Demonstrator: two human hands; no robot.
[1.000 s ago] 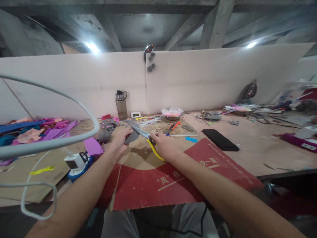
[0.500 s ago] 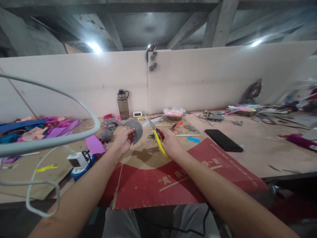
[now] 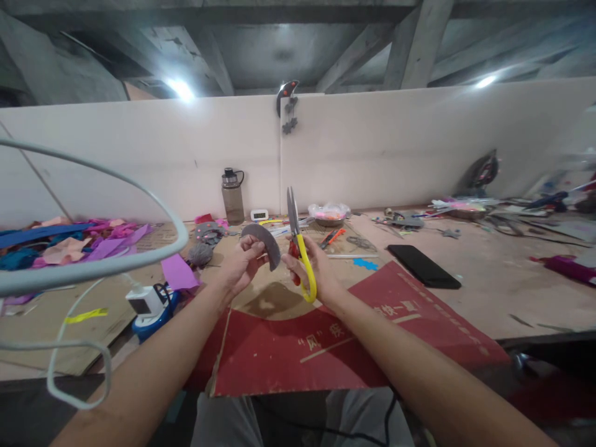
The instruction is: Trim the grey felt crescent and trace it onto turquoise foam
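Grey, flat, felt-like crescent [image 3: 269, 241], pinched at its inner edge in my left hand [image 3: 246, 264]; its convex edge arches upward and to the right, one tip pointing down. Metal scissors with yellow-and-red handles [image 3: 306, 273], gripped in my right hand [image 3: 314, 267], stand nearly upright just beside the crescent, blades almost together, points uppermost.

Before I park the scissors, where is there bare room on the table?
The tabletop between black phone and purple item looks largely bare, with dark scraps on its near side. The red cardboard nearer the body than the left hand does too. Crowded: left side, with cloth scraps and charger; far side, around the bowl.
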